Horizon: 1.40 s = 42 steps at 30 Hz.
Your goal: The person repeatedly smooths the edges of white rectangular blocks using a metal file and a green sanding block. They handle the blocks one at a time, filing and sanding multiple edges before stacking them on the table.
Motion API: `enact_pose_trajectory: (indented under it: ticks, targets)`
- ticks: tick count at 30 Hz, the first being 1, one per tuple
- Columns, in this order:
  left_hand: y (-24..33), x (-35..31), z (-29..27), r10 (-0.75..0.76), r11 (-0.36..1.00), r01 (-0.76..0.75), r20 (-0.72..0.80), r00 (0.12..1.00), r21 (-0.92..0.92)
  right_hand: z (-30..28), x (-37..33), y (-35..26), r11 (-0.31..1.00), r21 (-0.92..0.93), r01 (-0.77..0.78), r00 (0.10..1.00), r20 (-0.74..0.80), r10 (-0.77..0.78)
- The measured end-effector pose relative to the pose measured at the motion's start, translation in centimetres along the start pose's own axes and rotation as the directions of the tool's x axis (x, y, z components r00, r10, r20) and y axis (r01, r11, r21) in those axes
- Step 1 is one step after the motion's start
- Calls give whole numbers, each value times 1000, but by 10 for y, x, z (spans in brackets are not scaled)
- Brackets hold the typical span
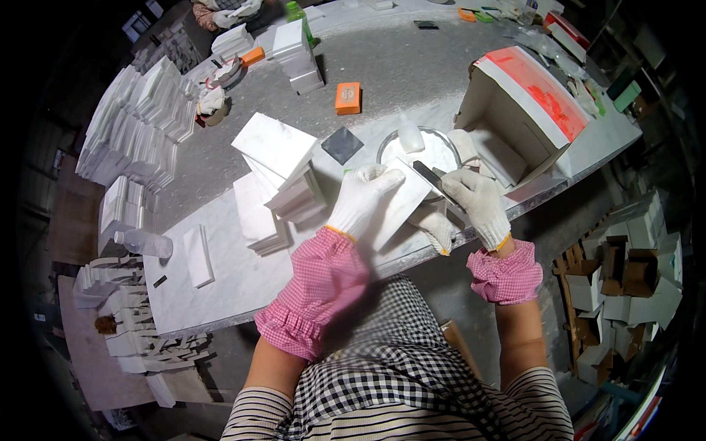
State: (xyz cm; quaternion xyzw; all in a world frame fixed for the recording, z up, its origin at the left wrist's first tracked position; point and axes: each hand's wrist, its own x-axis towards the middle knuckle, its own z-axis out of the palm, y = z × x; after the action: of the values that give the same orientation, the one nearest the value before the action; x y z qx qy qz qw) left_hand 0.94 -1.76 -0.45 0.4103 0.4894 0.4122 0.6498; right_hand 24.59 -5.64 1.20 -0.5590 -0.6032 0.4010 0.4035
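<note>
Tile [402, 204] in the left hand [368, 192], dark bar [426, 173] in the right hand [472, 194]

Well to the left of the tile, a clear bottle [143, 243] lies on its side, with a lone white slab [197, 256] beside it. Nearer to the tile, also on its left, stands a stack of slabs [276, 180]. The gloved left hand is closed on the tile's left side, thumb and bent fingers gripping it. The tile slants, its long axis running from near the person up and away to the right. A round bowl [446, 137] sits just beyond the tile's far end. At the tile's far right corner is the bar, its length crosswise to the tile's; whether they touch, I cannot tell. The gloved right hand, curled around the bar's near end, is just right of the tile; the left is nearer, being on it. Farther right of the tile, an open box [482, 110] lies on its side.
</note>
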Motion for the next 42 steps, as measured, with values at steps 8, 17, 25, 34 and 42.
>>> enact_pose_trajectory:
  ticks: [8,17,25,34,42]
  targets:
    - [4,-1,5,-29,1000,29,5,1000,9,0,-2,5,998,-56,10,999,-44,-13]
    - [3,0,4,-8,999,7,5,1000,48,-2,0,2,975,-193,111,991,-52,-123]
    - [3,1,2,0,997,-1,17,1000,73,2,-5,-5,978,-189,87,989,-102,-108]
    - [7,0,0,-47,996,44,28,999,83,4,-5,-10,958,-249,141,975,-130,-178]
    - [9,-2,-1,-42,997,40,27,999,73,7,0,8,939,-342,-29,998,-61,8]
